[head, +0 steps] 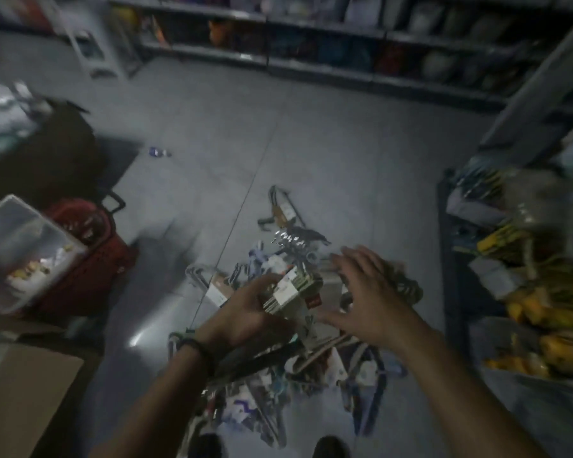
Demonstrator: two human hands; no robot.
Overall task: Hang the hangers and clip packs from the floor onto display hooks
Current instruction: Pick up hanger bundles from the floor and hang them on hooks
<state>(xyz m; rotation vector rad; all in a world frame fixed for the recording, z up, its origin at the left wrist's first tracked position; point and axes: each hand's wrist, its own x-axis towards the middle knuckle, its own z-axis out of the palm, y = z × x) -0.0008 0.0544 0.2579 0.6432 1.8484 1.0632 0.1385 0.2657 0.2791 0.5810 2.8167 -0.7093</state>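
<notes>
The left hand (pixel 255 312) grasps a bundle of carded packs (pixel 288 289) just above the pile (pixel 278 375) on the floor (pixel 344 143). The right hand (pixel 368 292) hovers beside it, fingers spread, holding nothing. Most hangers and packs are still heaped near the feet, and one hanger set (pixel 282 209) lies farther off. No display hook is clear through the blur, so the task looks barely begun.
</notes>
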